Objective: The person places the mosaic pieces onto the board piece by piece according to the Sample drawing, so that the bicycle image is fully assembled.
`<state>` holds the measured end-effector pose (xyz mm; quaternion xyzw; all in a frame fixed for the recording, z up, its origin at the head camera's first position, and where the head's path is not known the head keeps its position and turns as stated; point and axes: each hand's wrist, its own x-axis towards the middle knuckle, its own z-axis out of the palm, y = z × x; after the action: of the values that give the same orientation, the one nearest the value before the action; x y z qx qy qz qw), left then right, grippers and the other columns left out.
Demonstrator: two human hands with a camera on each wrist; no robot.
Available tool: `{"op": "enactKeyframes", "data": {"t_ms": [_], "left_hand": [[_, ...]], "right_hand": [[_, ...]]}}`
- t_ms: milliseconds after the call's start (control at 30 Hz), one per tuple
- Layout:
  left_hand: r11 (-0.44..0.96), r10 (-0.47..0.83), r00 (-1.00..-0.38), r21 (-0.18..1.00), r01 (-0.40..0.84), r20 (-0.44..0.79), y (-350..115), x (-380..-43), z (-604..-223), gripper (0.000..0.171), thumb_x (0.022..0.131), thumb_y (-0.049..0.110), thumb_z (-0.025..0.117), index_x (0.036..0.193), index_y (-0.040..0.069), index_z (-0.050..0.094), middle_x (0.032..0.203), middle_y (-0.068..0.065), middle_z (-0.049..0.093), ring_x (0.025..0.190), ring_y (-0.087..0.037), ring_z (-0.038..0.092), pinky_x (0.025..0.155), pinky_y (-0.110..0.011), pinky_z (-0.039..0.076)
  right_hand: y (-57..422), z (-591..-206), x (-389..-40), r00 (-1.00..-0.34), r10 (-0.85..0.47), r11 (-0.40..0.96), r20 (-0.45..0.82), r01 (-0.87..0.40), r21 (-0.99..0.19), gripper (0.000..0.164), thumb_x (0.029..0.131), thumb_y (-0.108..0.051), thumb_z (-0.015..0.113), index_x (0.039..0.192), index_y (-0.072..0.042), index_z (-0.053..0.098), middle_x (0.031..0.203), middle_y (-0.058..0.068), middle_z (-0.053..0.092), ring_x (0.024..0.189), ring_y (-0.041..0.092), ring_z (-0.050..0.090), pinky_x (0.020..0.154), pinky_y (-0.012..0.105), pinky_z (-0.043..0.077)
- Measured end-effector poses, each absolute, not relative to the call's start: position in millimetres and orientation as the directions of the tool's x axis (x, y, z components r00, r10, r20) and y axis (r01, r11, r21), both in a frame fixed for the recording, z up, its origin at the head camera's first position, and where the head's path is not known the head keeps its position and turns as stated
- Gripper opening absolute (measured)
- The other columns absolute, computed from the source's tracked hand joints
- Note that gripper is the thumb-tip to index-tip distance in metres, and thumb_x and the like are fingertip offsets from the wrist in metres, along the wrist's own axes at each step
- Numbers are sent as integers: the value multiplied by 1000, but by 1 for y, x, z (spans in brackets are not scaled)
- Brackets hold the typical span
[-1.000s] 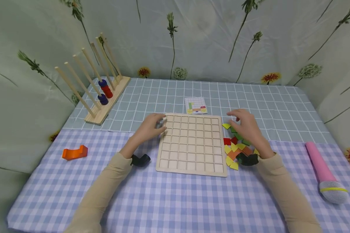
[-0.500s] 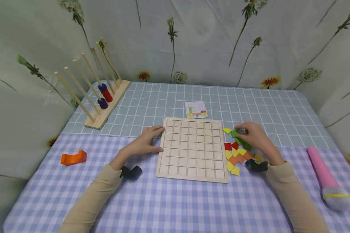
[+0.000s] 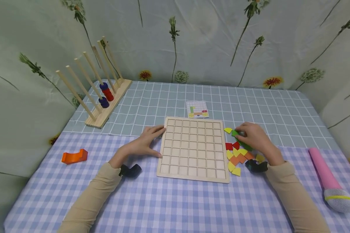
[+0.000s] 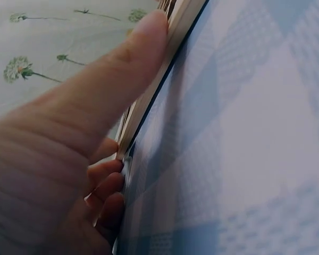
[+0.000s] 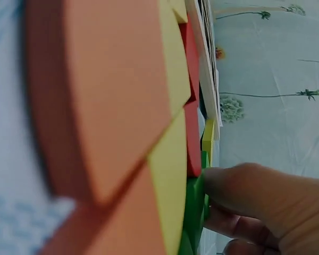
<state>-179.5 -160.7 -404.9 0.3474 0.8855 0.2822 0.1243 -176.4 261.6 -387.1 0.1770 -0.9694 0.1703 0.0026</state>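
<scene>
Left hand (image 3: 143, 144) spread against 1 board (image 3: 193, 150), right hand (image 3: 253, 136) pinching 1 green tile (image 3: 234, 132), 2 red tiles (image 3: 228, 146)

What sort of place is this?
Probably a play or learning area set up on a tabletop, judging by the wooden grid board, the coloured tiles beside it and the pegged wooden stand.

Soft, even light in head view, faint glow on the backdrop (image 3: 204, 48), weak shadow beside the left sleeve (image 3: 87, 195), wrist views dimmer, shadow streaking the checked cloth (image 4: 244, 127), nearest orange tile (image 5: 111, 95) blurred.
</scene>
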Motion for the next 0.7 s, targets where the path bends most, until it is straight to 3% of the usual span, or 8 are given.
{"op": "enactKeyframes", "data": {"t_ms": [100, 367, 600, 700], "left_hand": [[606, 690, -724, 549, 576, -1, -160, -178, -405, 104, 68, 34, 82, 147, -2, 24, 152, -23, 22, 128, -38, 24, 102, -54, 28], [636, 674, -738, 489, 597, 26, -153, -174, -405, 104, 68, 39, 81, 147, 0, 27, 152, -21, 26, 122, -36, 29, 100, -51, 27], [663, 652, -758, 463, 588, 29, -149, -171, -410, 103, 68, 45, 80, 147, 3, 28, 153, -16, 27, 120, -33, 30, 98, -50, 26], [668, 645, -763, 454, 589, 40, -150, -172, -408, 102, 68, 45, 80, 146, 3, 30, 153, -16, 28, 118, -32, 31, 98, -49, 27]], "right_hand": [[261, -387, -176, -934, -349, 888, 74, -355, -292, 24, 82, -12, 68, 100, 5, 70, 97, 20, 67, 84, 31, 62, 76, 47, 50], [259, -377, -170, -947, -313, 909, 72, -321, -267, 24, 81, -15, 68, 99, 2, 71, 95, 18, 68, 81, 28, 61, 75, 46, 50], [236, -366, -165, -927, -358, 888, 111, -375, -267, 24, 81, -17, 69, 99, -2, 72, 95, 14, 68, 66, 17, 52, 58, 29, 42], [220, -362, -167, -913, -385, 868, 134, -408, -284, 23, 81, -18, 70, 99, -4, 72, 94, 12, 69, 69, 18, 55, 60, 30, 44]]}}
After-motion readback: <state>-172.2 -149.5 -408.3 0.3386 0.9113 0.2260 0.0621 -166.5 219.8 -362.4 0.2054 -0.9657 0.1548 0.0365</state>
